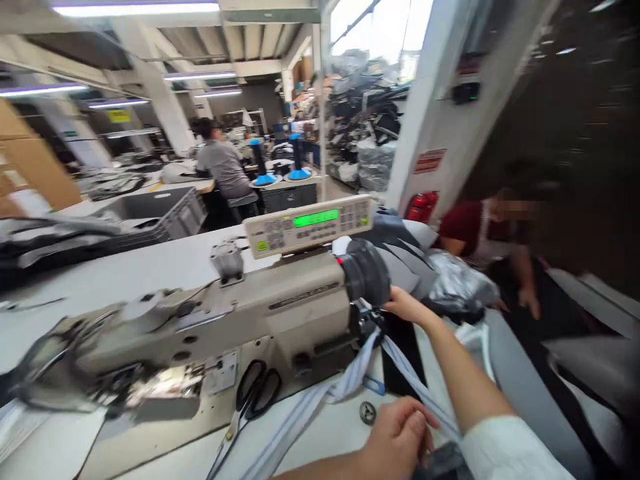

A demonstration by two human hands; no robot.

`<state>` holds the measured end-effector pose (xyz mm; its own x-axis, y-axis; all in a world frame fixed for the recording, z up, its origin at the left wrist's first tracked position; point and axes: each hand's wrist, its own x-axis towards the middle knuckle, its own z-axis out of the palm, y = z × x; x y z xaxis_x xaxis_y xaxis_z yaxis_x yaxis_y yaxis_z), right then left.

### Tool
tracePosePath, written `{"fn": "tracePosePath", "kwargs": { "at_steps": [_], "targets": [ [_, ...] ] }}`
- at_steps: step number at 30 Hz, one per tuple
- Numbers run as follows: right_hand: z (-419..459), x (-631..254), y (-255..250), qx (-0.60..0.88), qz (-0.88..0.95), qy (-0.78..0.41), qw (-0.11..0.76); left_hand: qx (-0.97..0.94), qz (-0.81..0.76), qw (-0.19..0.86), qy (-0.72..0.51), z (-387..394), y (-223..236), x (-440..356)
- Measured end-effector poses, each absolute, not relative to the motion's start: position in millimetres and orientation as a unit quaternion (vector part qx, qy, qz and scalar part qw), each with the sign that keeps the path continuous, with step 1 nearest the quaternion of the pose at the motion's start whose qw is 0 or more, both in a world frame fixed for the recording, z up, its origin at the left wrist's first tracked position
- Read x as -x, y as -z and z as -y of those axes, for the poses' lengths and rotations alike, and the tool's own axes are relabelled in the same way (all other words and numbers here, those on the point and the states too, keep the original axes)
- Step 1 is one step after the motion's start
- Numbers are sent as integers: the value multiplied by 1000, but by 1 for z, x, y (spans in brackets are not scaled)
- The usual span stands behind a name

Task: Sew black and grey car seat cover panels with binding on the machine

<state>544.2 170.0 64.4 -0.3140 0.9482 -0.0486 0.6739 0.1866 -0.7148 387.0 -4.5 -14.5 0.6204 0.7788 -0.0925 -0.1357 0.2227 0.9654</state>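
Reaching to the round black wheel [369, 272], the right hand [406, 307] has a grip I can't tell; the left [403, 433] curls closed near twisted striped cloth [350, 379].

Scissors [243, 412] lie before the sewing machine [280, 300].

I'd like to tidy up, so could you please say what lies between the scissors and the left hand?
Between the scissors and left hand, the head view shows a striped fabric strip and a round metal part.

The white table [327, 437] bears a sewing machine [280, 300], scissors [250, 400], and apparently a bobbin [368, 413].
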Motion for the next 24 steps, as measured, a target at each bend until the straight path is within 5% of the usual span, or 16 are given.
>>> {"fn": "tracePosePath", "kwargs": {
  "at_steps": [24],
  "targets": [
    [-161,-554,-43,523,738,-394,162,-488,-288,769,-297,18,11,-372]
  ]
}}
